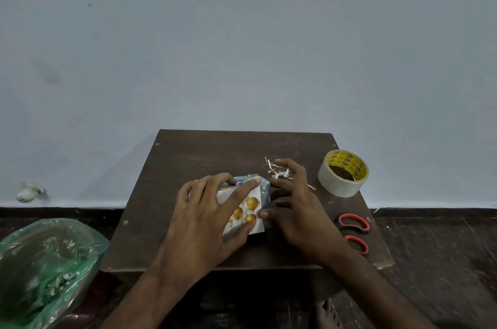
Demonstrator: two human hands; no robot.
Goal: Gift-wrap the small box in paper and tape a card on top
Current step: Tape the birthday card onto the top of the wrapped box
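A small box (pixel 254 203) wrapped in pale paper with golden balloons lies near the middle of a low dark wooden table (pixel 204 156). My left hand (pixel 208 217) lies over the box with fingers spread across its top and left side, thumb near its front edge. My right hand (pixel 294 203) is against the box's right side, its thumb tip and fingertips touching the paper there, the fingers loosely bent. A roll of clear tape (pixel 343 173) with a yellow printed core stands at the table's right rear. No card is visible.
Red-handled scissors (pixel 355 232) lie at the table's right edge. Thin paper scraps (pixel 277 168) are scattered behind my right hand. A green plastic bag (pixel 45 269) over a basin sits on the dark floor at the left. A pale wall rises behind. A bare foot (pixel 326 314) shows below.
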